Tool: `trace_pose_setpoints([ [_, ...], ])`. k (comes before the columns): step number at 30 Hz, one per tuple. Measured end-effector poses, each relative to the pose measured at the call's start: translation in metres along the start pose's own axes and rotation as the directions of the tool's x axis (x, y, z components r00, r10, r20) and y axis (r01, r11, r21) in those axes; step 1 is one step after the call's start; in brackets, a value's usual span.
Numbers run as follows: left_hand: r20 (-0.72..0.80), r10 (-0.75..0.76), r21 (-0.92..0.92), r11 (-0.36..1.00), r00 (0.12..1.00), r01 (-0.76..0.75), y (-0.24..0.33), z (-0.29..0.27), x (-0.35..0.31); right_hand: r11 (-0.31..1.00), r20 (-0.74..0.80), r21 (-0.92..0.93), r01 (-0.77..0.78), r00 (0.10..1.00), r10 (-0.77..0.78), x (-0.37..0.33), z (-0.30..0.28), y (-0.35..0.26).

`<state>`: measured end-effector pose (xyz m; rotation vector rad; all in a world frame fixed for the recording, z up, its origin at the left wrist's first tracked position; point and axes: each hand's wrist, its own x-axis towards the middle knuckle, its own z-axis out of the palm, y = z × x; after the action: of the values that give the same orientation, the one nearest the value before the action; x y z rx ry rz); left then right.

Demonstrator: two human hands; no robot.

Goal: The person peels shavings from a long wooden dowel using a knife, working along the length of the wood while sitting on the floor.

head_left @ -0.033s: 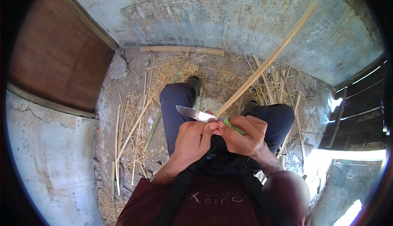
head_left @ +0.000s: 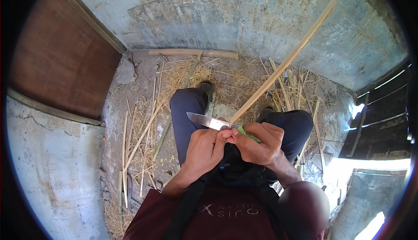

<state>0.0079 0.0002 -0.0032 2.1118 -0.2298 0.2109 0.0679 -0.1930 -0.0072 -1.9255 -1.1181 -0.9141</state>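
Observation:
A knife [head_left: 203, 120] lies crosswise in front of my body, its bright blade pointing left and its light green handle inside my right hand [head_left: 261, 143]. The fingers of that hand are wrapped round the handle. My left hand [head_left: 207, 147] is closed at the near end of a long pale bamboo strip [head_left: 283, 67], with the blade passing over its fingers. From there the strip slants up and away to the right. Both hands touch at the thumbs, just above my lap. The strip's lowest end is hidden by fingers and blade.
Straw-like shavings [head_left: 167, 90] and several loose strips [head_left: 150, 122] litter the floor on both sides of my legs. A bamboo pole [head_left: 193, 53] lies along the foot of the far wall [head_left: 209, 18]. A brown door panel [head_left: 61, 57] is at the left, dark slats [head_left: 379, 122] at the right.
The far end of the bamboo strip has swung very slightly to the left. My hands and the knife look almost the same.

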Motion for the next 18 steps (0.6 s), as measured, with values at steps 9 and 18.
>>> trace_pose_setpoints([
  [9, -0.103, 0.146, -0.157, 0.974, 0.984, -0.161, 0.009, 0.002, 0.001, 1.0, 0.016, 0.023, -0.007, 1.0, 0.007, 0.004, -0.008, 0.0],
  [18, -0.046, 0.048, -0.038, 0.998, 0.998, -0.05, -0.001, 0.002, -0.002, 0.999, 0.016, -0.034, 0.035, 0.999, -0.035, 0.001, -0.006, 0.002],
])
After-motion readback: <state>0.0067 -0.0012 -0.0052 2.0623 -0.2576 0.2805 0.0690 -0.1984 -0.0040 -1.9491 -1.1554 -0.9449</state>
